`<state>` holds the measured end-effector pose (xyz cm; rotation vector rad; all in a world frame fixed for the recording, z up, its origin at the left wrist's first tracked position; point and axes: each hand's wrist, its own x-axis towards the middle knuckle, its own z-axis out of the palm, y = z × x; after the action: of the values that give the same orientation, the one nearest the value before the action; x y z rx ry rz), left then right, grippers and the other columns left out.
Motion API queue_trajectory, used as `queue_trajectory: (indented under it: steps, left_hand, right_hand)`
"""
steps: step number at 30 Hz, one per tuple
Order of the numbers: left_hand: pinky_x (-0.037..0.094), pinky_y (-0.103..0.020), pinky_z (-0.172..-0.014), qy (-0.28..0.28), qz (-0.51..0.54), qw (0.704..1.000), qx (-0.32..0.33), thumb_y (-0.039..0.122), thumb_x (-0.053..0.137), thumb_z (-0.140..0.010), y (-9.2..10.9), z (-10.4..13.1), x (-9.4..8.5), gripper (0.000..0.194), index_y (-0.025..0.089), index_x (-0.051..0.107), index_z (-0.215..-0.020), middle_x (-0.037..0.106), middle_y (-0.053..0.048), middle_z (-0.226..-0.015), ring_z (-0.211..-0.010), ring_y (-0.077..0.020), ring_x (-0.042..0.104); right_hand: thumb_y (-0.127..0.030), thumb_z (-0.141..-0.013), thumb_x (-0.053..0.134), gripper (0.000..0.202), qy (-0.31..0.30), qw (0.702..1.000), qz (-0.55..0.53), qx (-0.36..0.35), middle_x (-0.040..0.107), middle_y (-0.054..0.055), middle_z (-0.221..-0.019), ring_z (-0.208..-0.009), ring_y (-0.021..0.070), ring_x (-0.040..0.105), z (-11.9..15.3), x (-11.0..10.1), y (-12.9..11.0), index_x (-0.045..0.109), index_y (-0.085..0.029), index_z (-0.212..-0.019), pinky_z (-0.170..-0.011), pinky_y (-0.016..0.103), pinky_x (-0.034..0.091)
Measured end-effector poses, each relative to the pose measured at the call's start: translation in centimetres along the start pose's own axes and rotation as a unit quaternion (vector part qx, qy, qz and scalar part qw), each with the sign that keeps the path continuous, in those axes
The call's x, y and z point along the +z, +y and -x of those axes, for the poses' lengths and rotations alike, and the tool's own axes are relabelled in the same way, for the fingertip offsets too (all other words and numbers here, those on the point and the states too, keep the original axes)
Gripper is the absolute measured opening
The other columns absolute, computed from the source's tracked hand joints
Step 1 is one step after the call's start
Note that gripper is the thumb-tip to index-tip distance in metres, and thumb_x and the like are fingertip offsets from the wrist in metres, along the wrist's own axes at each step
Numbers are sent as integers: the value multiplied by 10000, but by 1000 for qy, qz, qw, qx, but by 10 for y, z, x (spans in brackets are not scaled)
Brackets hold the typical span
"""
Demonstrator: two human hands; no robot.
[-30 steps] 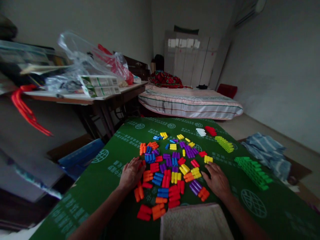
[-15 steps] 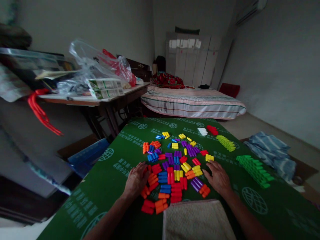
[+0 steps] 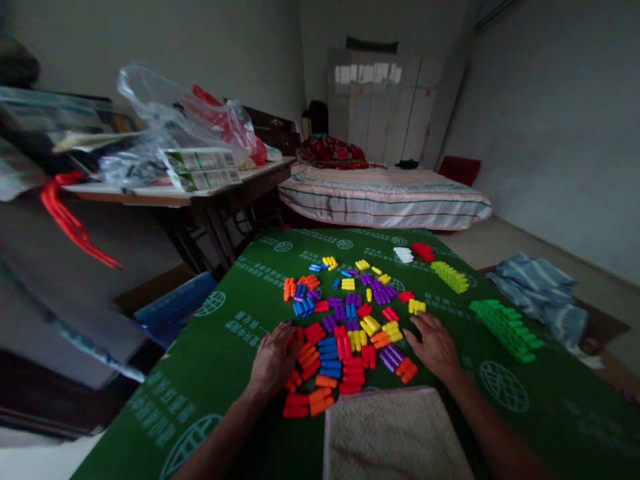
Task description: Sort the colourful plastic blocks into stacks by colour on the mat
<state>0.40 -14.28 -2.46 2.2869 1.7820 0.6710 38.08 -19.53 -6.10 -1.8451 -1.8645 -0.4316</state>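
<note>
Beyond the one beige cloth (image 3: 390, 433) lies one pile of coloured pieces (image 3: 343, 342), too jumbled to count. Left of the cloth, the left hand (image 3: 275, 353) curls at the pile's edge; whether it grips anything I cannot tell. Beyond the cloth's right side, the right hand (image 3: 435, 343) spreads wide near yellow pieces (image 3: 416, 306). Four single-colour groups lie beyond the cloth, rightward: one white group (image 3: 403, 255), one red group (image 3: 423, 251), one lime group (image 3: 450, 277), one green group (image 3: 507, 331).

no words can be read with certainty. the green bench (image 3: 220, 350) bears rows of pale chinese characters (image 3: 161, 417), too blurred to make out, with round globe emblems (image 3: 504, 387) set among them. print on the white and green boxes (image 3: 203, 170) at left is too small to read.
</note>
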Motion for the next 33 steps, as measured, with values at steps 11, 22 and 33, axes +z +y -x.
queue_trajectory:
  steps: [11, 22, 33]
  left_hand:
    - [464, -429, -1032, 4, 39, 998, 45, 425, 450, -832, 14, 6, 0, 437, 161, 669, -1103, 644, -119, -1245, -1178, -262, 585]
    - [532, -339, -926, 81, 116, 990, -29, 529, 491, -766, 2, -23, -19, 415, 214, 702, -934, 720, -77, -1100, -1013, -237, 671]
    - [532, -346, -844, 115, 104, 977, -147, 485, 446, -711, -33, -95, -25, 451, 181, 686, -943, 722, -116, -1060, -954, -263, 671]
  right_hand:
    - [-327, -867, 532, 319, 8, 1000, -9, 20, 644, 160, -1206, -1134, 288, 568, -3, -2, -5, 685, -125, -1062, -968, 418, 470]
    - [-366, -862, 514, 361, 41, 992, -106, 47, 641, 157, -1190, -1131, 267, 579, -5, 3, 1, 643, -148, -1118, -983, 431, 479]
    - [-543, -804, 511, 593, -92, 959, -221, 148, 587, 147, -1283, -1209, 279, 542, -83, 34, 29, 567, -157, -1252, -1046, 458, 422]
